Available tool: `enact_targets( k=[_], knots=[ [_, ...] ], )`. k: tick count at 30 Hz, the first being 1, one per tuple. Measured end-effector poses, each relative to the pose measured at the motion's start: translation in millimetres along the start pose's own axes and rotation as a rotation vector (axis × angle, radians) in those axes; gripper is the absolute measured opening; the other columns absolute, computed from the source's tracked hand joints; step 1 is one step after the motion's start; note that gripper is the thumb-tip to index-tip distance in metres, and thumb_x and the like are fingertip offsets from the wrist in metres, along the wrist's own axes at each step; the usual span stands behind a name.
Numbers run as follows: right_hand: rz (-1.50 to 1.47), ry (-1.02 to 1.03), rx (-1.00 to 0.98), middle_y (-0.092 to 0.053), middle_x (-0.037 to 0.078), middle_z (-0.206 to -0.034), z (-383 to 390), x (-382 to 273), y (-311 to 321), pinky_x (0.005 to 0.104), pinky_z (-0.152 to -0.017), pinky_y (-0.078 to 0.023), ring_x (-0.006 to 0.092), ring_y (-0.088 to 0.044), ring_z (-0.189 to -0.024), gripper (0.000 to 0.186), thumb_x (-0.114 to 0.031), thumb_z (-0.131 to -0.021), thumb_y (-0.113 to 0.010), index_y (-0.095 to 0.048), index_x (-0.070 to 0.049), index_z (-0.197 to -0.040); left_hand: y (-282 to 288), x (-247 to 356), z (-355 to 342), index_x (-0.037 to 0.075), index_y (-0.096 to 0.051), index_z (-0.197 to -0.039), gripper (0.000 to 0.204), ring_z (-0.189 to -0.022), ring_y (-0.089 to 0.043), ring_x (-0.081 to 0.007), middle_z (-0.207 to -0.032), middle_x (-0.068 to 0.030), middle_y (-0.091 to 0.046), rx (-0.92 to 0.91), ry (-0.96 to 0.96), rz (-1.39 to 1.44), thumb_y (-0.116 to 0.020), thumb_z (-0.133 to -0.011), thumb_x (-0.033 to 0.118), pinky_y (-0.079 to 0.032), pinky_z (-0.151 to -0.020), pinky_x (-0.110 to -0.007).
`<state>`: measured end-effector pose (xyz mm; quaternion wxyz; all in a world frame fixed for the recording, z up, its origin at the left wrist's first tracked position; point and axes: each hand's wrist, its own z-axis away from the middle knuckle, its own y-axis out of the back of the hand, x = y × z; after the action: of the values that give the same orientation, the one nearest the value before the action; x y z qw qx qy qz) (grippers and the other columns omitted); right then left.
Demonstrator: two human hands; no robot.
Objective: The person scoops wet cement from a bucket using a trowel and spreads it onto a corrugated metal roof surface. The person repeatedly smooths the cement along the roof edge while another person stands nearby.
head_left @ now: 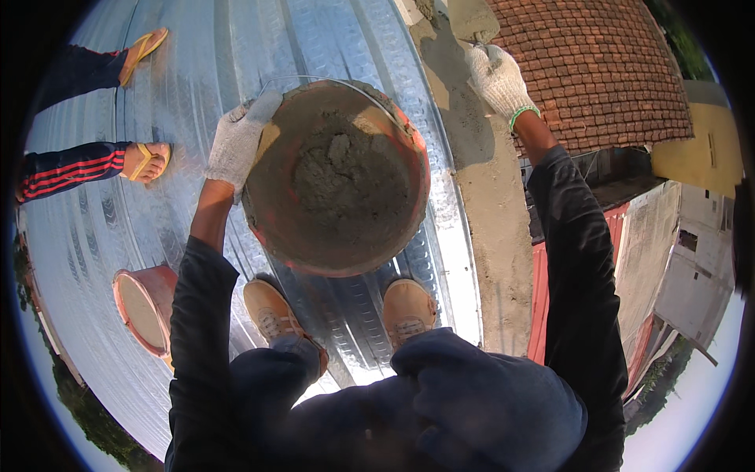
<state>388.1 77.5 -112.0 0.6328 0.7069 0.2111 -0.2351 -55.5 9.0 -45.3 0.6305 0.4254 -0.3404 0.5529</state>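
My gloved left hand (240, 140) grips the left rim of an orange bucket (415, 173), which is caked and partly filled with wet grey mortar (346, 181); a thin wire handle lies over its upper side. Up at the top right, my gloved right hand (499, 82) is closed on a trowel (480, 25), whose blade is at the mortar-covered top of a wall ledge (503, 252) along the metal roof's edge. The trowel's handle is mostly hidden by the glove.
Corrugated metal roofing (94, 259) lies underfoot, with my shoes (409, 311) below the bucket. Another person's feet in yellow sandals (145, 161) stand at left, above a second bucket (145, 311). Beyond the ledge are a tiled roof (582, 71) and neighbouring buildings.
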Motion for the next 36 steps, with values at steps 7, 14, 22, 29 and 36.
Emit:
enact_targets(
  k=[7,14,22,29,36],
  knots=[
    [0.109,0.085,-0.137,-0.071,0.022,-0.085,4.4,7.5,-15.6,0.046,-0.075,-0.057,0.0343,-0.076,-0.083,0.052,-0.046,-0.109,-0.061,-0.07,0.005,-0.111,15.2,-22.1,-17.9,0.002,-0.081,-0.119,0.037,-0.092,-0.065,-0.0053,-0.103,0.0034,-0.073,-0.026,-0.067,-0.088,-0.073,-0.108,0.036,-0.052,-0.083,-0.025],
    [0.669,0.378,-0.391,-0.078,0.018,-0.085,-64.2,22.2,-55.6,0.0482,-0.08,-0.061,0.041,-0.077,-0.087,0.045,-0.034,-0.111,-0.047,-0.073,-0.001,-0.097,5.8,-18.9,-18.9,0.001,-0.08,-0.126,0.035,-0.098,-0.067,-0.0057,-0.111,0.0024,-0.076,-0.014,-0.027,-0.056,-0.073,-0.108,0.03,-0.054,-0.087,-0.025],
    [0.644,0.345,-0.485,-0.077,0.021,-0.094,-41.8,18.5,-32.5,0.0423,-0.078,-0.062,0.0389,-0.078,-0.091,0.065,-0.019,-0.063,-0.091,-0.06,0.006,-0.115,14.1,-14.3,-11.7,0.001,-0.08,-0.123,0.037,-0.099,-0.067,-0.0064,-0.109,0.0021,-0.076,-0.021,-0.001,-0.034,-0.074,-0.108,0.034,-0.054,-0.088,-0.026],
    [0.838,0.508,-0.537,-0.073,0.019,-0.082,-21.7,22.5,-8.1,0.0441,-0.066,-0.056,0.0356,-0.072,-0.074,0.039,-0.037,-0.107,-0.053,-0.065,0.0,-0.102,5.0,-8.2,-8.4,0.001,-0.08,-0.121,0.038,-0.096,-0.067,-0.0068,-0.109,0.0018,-0.075,0.014,-0.001,-0.041,-0.072,-0.109,0.035,-0.053,-0.085,-0.026],
    [0.237,-0.071,-0.431,-0.075,0.016,-0.079,12.2,6.5,10.2,0.0444,-0.063,-0.054,0.0301,-0.073,-0.07,0.055,-0.049,-0.111,-0.052,-0.074,0.001,-0.103,19.6,-19.3,-19.1,0.002,-0.081,-0.119,0.036,-0.094,-0.067,-0.0068,-0.105,0.0018,-0.075,0.013,-0.098,-0.112,-0.073,-0.108,0.036,-0.054,-0.084,-0.026]
  ],
)
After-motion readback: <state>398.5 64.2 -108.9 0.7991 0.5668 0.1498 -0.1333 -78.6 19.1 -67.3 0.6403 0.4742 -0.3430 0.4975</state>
